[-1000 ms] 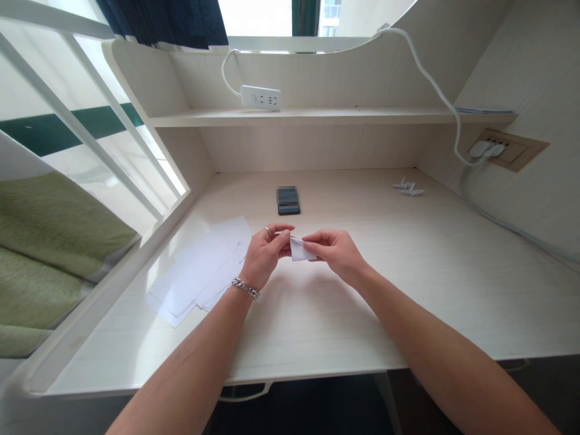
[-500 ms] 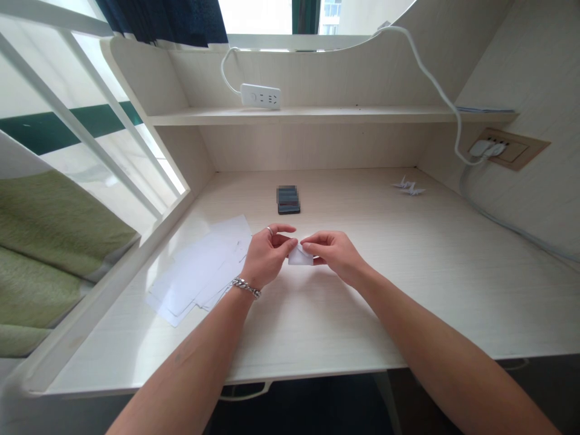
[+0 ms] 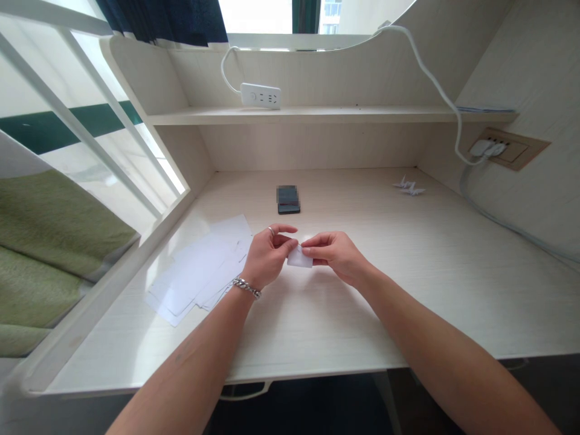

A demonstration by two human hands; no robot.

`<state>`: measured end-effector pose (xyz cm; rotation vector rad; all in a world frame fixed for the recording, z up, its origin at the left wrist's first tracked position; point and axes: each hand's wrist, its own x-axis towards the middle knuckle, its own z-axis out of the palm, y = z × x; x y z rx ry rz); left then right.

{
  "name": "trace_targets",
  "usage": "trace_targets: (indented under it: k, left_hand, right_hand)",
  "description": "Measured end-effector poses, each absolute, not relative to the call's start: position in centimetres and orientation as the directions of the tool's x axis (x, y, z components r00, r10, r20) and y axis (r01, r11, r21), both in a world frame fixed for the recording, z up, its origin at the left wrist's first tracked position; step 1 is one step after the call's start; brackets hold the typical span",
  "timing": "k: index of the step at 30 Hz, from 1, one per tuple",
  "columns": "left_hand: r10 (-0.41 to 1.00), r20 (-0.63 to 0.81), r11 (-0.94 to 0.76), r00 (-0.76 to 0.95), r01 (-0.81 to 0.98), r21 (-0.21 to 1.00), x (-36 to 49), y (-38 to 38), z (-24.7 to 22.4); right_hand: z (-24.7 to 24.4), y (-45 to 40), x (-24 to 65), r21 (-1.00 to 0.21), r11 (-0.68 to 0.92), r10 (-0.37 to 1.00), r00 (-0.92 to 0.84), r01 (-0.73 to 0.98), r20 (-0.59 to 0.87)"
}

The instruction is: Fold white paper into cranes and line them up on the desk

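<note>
A small folded piece of white paper (image 3: 299, 258) is held just above the desk, between my two hands. My left hand (image 3: 268, 252) pinches its upper left corner between thumb and fingers; a ring and a chain bracelet show on this hand and wrist. On the other side my right hand (image 3: 338, 254) grips the upper right part, with the thumb on the front and fingers behind. The folds on the paper's far side are hidden. Left of my left hand lies a spread of white paper sheets (image 3: 199, 266).
Beyond my hands a dark phone-like object (image 3: 289, 200), partly blurred, lies on the desk (image 3: 344, 326). Two folded paper cranes (image 3: 410, 187) sit at the back right. A power strip (image 3: 260, 96) rests on the shelf (image 3: 326, 115), and a white cable (image 3: 435, 78) hangs at right.
The folded paper has tilted slightly and its lower edge has shifted a little to the left. My right fingers have moved slightly on it. Both hands keep their grip.
</note>
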<state>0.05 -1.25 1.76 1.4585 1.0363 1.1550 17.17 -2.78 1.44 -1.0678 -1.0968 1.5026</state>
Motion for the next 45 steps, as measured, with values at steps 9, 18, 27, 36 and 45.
trace_targets:
  k: [9, 18, 27, 36, 45]
  left_hand:
    - [0.969, 0.144, -0.153, 0.201, 0.029, 0.988, 0.18, -1.54, 2.01]
    - [0.984, 0.095, -0.079, 0.154, -0.107, 0.991, 0.30, -1.53, 2.30]
    - [0.982, 0.071, -0.037, 0.177, -0.190, 0.981, 0.31, -1.52, 2.50]
    - [0.976, 0.121, -0.118, 0.179, -0.028, 0.993, 0.49, -1.58, 1.94]
    - [0.978, 0.119, -0.131, 0.170, 0.061, 0.989, 0.50, -1.61, 1.72]
  right_hand:
    - [1.53, -2.94, 16.96, -0.977, -0.087, 0.990, -0.123, -0.194, -0.064]
    - [1.55, -3.01, 16.65, -0.984, -0.038, 0.994, -0.109, -0.176, -0.019]
    - [1.50, -2.78, 16.89, -0.985, 0.000, 0.995, -0.095, -0.172, 0.016]
    - [1.34, -2.86, 16.72, -0.992, -0.008, 0.994, -0.110, -0.129, 0.006]
    - [0.85, -2.58, 17.12, -0.980, 0.064, 0.977, -0.214, 0.191, 0.022]
